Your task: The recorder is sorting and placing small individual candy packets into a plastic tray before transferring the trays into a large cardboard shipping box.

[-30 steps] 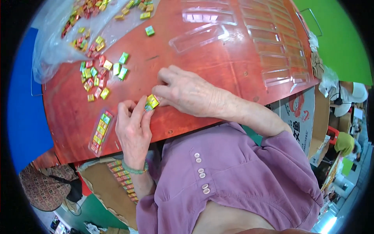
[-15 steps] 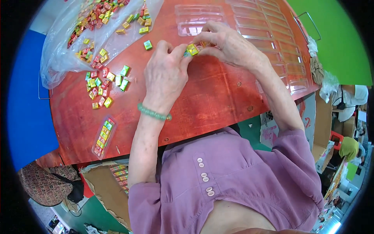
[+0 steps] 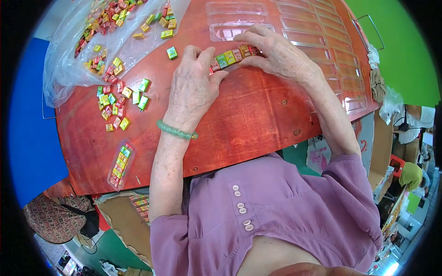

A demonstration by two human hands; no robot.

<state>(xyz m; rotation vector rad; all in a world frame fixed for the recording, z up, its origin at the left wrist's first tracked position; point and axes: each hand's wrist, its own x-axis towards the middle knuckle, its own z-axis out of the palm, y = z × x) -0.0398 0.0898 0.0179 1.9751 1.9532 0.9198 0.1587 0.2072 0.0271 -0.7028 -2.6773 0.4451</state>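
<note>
A row of tiny coloured boxes (image 3: 229, 57), red, green, yellow and pink, stretches between my two hands, apparently in a clear plastic tray. My left hand (image 3: 194, 85), with a green bead bracelet (image 3: 176, 130) at the wrist, grips the left end between thumb and fingers. Around the right end my right hand (image 3: 281, 54) is closed, thumb below and fingers above. Those fingers partly hide the red boxes at that end. A single green-and-white box (image 3: 171, 53) lies on the red table just left of my left hand.
Loose boxes (image 3: 110, 105) are scattered at left, beside a clear plastic bag (image 3: 64, 78) with many more. A filled tray (image 3: 121, 164) lies near the front left edge. Empty clear trays (image 3: 317, 50) cover the far right. A cardboard box (image 3: 120, 221) with filled trays stands below the table edge.
My hands have moved apart, my right one slightly rightward, uncovering the row of boxes between them. The yellow box that was held between the fingertips now shows no separate place.
</note>
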